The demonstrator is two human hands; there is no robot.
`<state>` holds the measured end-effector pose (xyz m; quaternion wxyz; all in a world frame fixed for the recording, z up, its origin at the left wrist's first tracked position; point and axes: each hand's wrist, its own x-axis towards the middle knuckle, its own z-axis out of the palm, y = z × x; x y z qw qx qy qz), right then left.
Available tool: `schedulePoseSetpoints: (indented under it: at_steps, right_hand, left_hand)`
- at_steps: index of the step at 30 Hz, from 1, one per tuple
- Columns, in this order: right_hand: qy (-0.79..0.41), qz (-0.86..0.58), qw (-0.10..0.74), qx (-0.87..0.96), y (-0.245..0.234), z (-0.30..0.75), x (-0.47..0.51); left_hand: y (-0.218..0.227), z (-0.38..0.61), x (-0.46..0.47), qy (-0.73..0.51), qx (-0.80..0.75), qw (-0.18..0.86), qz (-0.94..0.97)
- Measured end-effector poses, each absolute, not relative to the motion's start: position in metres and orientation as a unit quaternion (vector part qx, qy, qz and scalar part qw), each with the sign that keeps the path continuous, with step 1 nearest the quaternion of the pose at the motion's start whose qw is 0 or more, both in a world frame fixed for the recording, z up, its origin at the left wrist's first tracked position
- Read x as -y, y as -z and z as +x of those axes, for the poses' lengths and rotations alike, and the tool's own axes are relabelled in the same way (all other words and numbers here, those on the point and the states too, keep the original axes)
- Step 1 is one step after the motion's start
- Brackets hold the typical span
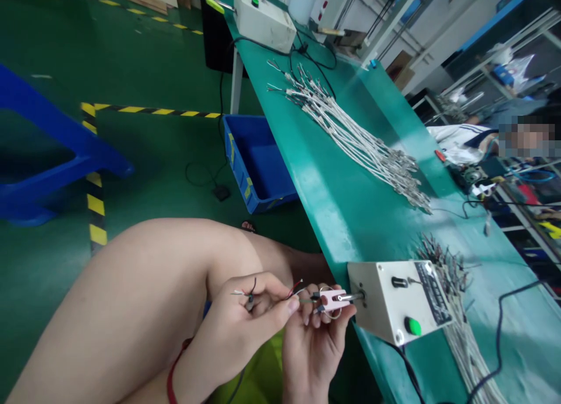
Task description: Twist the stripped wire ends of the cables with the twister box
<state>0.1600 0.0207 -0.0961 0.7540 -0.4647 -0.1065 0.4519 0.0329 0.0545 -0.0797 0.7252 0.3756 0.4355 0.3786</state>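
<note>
My left hand [249, 328], with a red band at the wrist, is closed in a pinch on several thin stripped wires [300, 292]. Black, red, white and green strands stick out around its thumb and fingers. Beside it my right hand [315, 339] is palm up, its fingers and thumb closed around a pink clip [333, 300]. That clip sits on a metal shaft [353, 297] coming out of a white box [394, 299] with a green button and a black knob. A green wire runs from the left fingertips toward the clip; where it ends is hard to make out.
Bundled white cables [350, 132] lie on the green table [333, 217], with another bundle [464, 339] behind the box. A second white box [265, 21] with a yellow clip [214, 2] stands at the far end. A blue bin [239, 170] is on the floor. Across the table sits a person [464, 138].
</note>
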Motion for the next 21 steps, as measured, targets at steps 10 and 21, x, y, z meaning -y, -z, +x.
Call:
schedulePoseSetpoints:
  at_steps: [10, 21]
  right_hand:
    - [-0.462, -0.485, 0.731, 0.127, 0.0926, 0.1592, -0.0206]
    - [-0.509, -0.390, 0.767, 0.027, 0.0951, 0.1596, -0.0179]
  left_hand:
    - [0.0813, 0.0396, -0.0551, -0.383, -0.425, 0.732, 0.369]
    - [0.0791, 0.0418, -0.0525, -0.386, -0.436, 0.724, 0.370]
